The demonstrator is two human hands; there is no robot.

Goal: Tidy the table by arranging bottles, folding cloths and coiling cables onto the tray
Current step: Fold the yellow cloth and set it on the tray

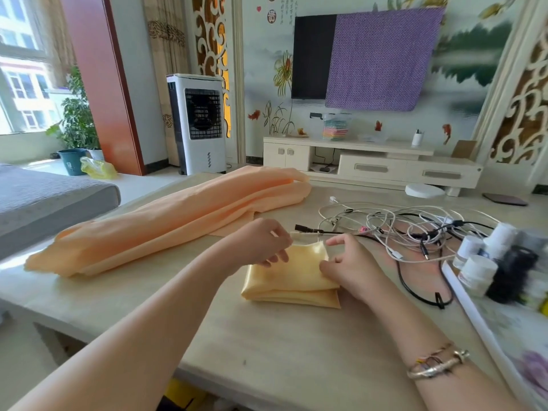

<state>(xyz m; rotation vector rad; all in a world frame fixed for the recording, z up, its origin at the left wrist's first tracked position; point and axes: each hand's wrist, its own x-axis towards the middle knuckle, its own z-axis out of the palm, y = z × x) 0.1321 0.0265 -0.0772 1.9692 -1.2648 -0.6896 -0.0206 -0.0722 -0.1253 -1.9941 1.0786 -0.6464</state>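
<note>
Small yellow cloth (292, 277) folded on desk (267, 345), directly under both hands. Left hand (262, 241) pinching far-left corner; right hand (350, 268) pinching right edge, fingers curled on fabric. Satin-like sheen: judged light, limp, slippery; layers likely to slide. Best gripped at stacked corners, all layers together. Cables (394, 229) tangled beyond right hand. Tray (474, 315) with bottles (477, 271) further right. Large peach cloth (166, 226) beyond left hand, unfolded.
</note>
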